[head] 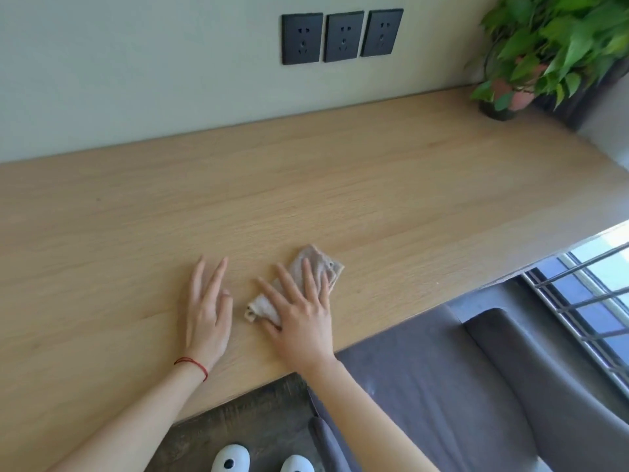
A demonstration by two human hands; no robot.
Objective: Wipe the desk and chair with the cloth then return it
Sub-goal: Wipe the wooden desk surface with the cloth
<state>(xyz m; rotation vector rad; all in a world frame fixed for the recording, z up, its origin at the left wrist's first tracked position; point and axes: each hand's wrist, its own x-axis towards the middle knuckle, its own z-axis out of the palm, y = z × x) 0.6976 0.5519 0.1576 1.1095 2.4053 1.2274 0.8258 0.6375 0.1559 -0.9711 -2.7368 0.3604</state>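
A small beige cloth lies folded on the light wooden desk, near its front edge. My right hand presses flat on the cloth, fingers spread, covering its middle. My left hand rests flat on the bare desk just left of the cloth, fingers apart and holding nothing; a red string circles that wrist. The grey upholstered chair stands below the desk edge at the lower right.
A potted green plant stands at the desk's far right corner. Three black wall sockets sit above the desk. A window with metal bars is at the right. Dark floor and white shoes show below.
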